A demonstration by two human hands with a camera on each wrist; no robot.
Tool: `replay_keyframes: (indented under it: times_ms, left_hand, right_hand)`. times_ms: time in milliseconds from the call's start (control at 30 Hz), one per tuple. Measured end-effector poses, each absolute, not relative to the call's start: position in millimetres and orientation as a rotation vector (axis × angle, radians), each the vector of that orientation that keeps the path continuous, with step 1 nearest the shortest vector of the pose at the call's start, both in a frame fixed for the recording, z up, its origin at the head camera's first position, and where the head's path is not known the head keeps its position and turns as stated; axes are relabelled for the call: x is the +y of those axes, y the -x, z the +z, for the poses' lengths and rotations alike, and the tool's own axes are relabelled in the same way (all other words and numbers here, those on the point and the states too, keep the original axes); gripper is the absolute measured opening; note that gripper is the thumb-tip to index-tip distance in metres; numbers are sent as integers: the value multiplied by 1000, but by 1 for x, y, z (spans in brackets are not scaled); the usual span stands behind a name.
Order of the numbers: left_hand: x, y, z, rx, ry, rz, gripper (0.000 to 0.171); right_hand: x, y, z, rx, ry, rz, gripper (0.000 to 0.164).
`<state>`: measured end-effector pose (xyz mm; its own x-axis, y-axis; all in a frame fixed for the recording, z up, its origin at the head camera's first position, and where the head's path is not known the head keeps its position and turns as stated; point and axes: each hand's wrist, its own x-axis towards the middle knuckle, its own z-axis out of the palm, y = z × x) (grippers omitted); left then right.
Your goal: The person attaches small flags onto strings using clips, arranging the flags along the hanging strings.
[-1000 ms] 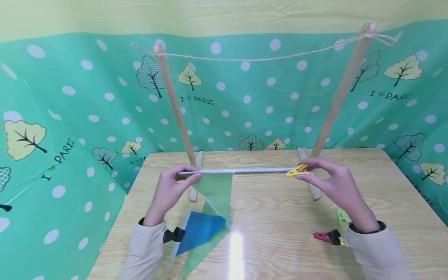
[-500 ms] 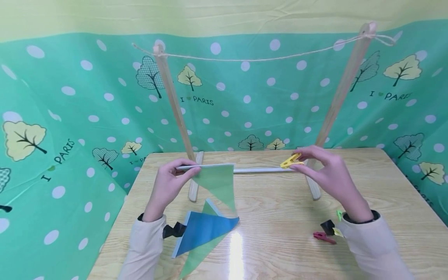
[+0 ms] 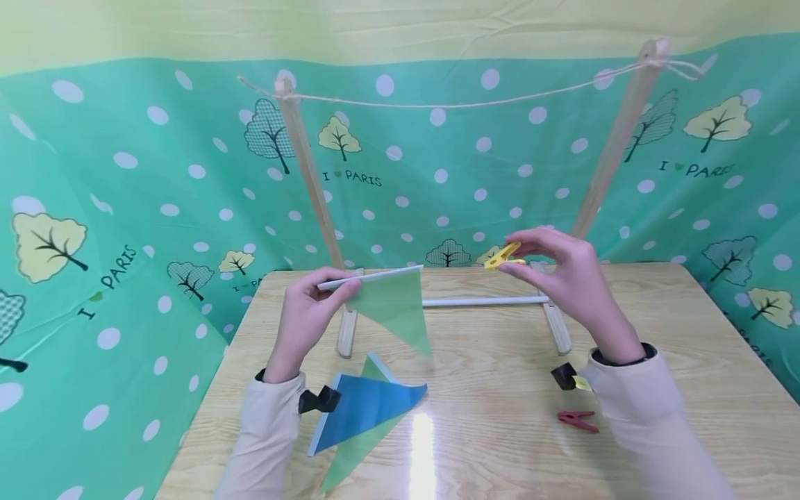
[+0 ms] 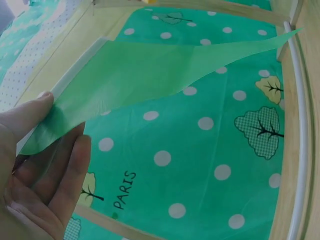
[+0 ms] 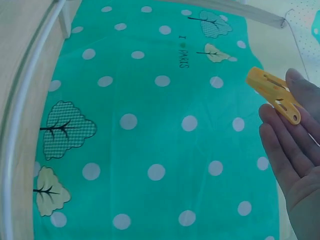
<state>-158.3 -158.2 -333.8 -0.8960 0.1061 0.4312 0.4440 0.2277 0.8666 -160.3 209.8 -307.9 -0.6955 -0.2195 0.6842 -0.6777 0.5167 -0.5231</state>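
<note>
Hanging from pinching left hand point(image 3: 305, 310), green pennant point(image 3: 395, 303), yellow clothespin point(image 3: 501, 257) pinched in right hand point(image 3: 567, 276)

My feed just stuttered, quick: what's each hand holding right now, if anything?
Left hand: pinching a green pennant by its white edge.
Right hand: pinching a yellow clothespin.

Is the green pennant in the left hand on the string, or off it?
Off: the left hand pinches the green pennant by its white edge, apart from the string.
</note>
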Motion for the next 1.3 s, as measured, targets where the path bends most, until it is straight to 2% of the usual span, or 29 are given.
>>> replay_keyframes:
  times_ms: [200, 433, 967, 1200, 1300]
  left_hand:
    - [-158, 162, -332, -2232, 421, -1699, 18]
    - [-156, 164, -325, -2196, 352, -1742, 23]
    - [-147, 175, -313, -2048, 362, -1819, 23]
    - [-145, 179, -308, -2037, 393, -1803, 24]
    - [-145, 181, -304, -2023, 400, -1788, 23]
  right_hand:
    - [200, 160, -290, -2238, -686, 1149, 41]
    - [190, 161, -276, -2243, -700, 1143, 35]
    - [168, 173, -254, -2115, -860, 1161, 37]
    - [159, 176, -247, -2108, -795, 1277, 47]
    - [155, 179, -244, -2078, -769, 1375, 45]
